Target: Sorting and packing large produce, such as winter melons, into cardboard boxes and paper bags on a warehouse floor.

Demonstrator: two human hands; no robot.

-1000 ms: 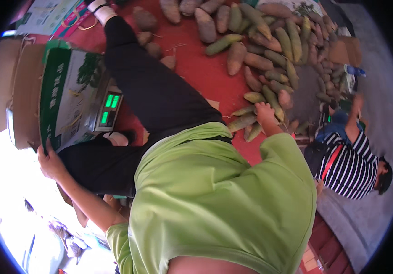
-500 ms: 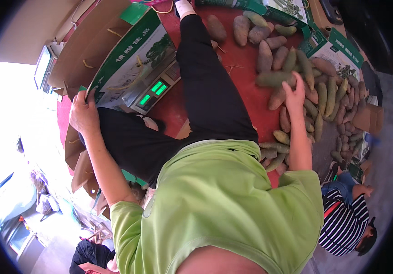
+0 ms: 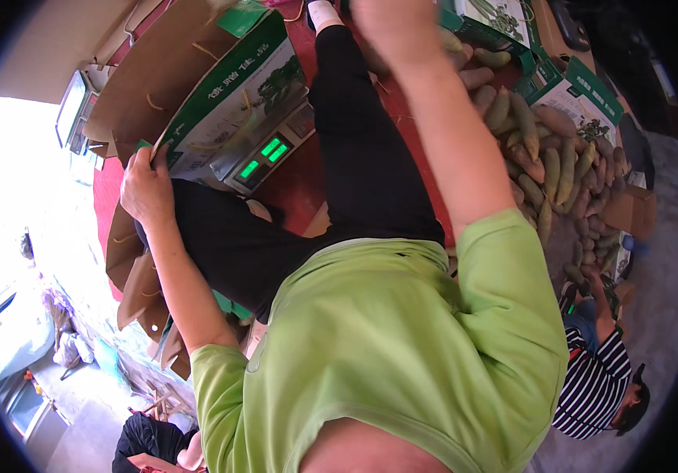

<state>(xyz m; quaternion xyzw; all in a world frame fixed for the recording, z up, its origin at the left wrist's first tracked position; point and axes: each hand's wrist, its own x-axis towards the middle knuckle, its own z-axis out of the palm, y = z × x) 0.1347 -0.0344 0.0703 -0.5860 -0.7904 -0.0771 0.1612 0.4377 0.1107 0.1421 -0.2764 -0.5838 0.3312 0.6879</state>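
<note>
My left hand [image 3: 147,189] is closed on the near edge of a green-and-white cardboard carton [image 3: 232,106] printed with a leafy picture. The carton stands at a tilt over a digital scale [image 3: 276,151] whose green displays are lit. At the top edge of the picture is my right hand [image 3: 396,30], smeared by motion. Its fingers are out of sight, so what it may hold does not show. Under and beyond my right forearm lies a heap of thick, long root vegetables [image 3: 551,169], some green, some reddish; the forearm hides part of the heap.
Another green-and-white carton [image 3: 583,94] stands behind the heap at right. Brown cardboard flaps [image 3: 130,118] rise at the left. My black-trousered leg [image 3: 354,134] stretches across the red floor covering [image 3: 295,185]. A person in a striped shirt [image 3: 591,386] is at the lower right.
My right hand has swung from the heap of root vegetables up and left to the top edge. My left hand keeps its hold on the carton. The striped-shirted person's arm has moved.
</note>
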